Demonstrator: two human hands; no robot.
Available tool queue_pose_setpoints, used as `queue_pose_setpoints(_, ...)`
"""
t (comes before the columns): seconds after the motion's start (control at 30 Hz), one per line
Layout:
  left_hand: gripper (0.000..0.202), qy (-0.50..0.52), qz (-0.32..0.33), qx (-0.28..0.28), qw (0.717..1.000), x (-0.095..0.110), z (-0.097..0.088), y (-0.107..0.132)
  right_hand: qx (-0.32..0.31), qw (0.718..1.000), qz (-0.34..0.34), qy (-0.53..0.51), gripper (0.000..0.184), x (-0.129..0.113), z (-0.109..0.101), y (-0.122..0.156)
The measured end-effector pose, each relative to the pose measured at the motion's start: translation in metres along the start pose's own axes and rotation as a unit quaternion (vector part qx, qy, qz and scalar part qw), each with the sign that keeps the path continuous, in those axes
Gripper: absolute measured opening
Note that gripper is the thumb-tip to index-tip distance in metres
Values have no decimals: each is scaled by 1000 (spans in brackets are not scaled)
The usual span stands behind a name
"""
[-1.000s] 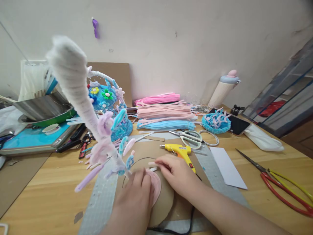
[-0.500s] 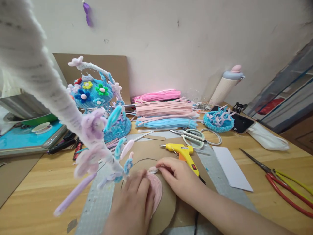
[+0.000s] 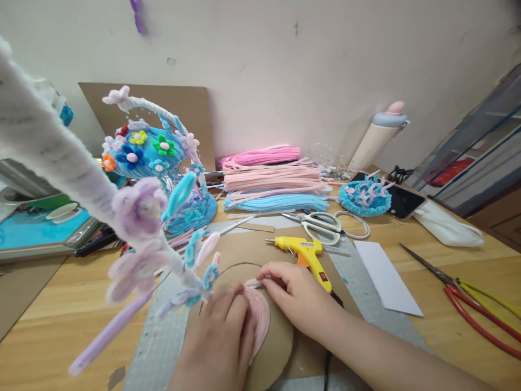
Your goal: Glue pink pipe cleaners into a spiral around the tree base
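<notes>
A flat pale-pink pipe cleaner coil [image 3: 260, 317] lies on a round piece of cardboard [image 3: 279, 347]. My left hand [image 3: 217, 331] presses over the coil's left side with its fingers bent and close together, its fingertips partly hidden. At the coil's upper edge, my right hand [image 3: 299, 293] pinches the loose pale end of a pipe cleaner [image 3: 253, 283] between thumb and forefinger. Just beyond that hand, a yellow hot glue gun [image 3: 303, 251] rests on its side on the brown cardboard.
A white wrapped stem with fuzzy flowers [image 3: 81, 179] crosses the left foreground, close to my left hand. Bundles of pipe cleaners [image 3: 274, 179] lie at the back. White-handled scissors [image 3: 321, 225], a folded white card [image 3: 386, 279] and red-and-yellow-handled shears [image 3: 459, 288] lie to the right.
The view has shifted slightly, so the flowered stem appears farther left and lower. Both hands stay at the coil in nearly the same pose, and the pinched strand's end shows slightly flatter.
</notes>
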State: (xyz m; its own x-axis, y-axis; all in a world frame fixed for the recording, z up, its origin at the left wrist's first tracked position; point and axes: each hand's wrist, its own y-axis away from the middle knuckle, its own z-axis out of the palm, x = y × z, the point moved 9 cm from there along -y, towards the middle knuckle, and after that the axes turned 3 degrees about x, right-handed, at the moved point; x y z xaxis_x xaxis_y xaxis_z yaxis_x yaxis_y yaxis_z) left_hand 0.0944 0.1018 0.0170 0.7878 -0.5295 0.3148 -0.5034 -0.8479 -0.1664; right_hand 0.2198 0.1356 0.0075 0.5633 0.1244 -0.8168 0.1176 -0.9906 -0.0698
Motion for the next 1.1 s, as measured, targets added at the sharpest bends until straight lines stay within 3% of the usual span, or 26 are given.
queue_pose_setpoints(0.73, 20, -3, -4, 3, 1000, 1, -3, -1, -6, 1000, -8, 26, 23, -4, 0, 1)
queue_pose_setpoints(1.1, 21, -8, 9, 4, 1000, 2, -3, -1, -41, 997, -40, 59, 31, -11, 7, 4)
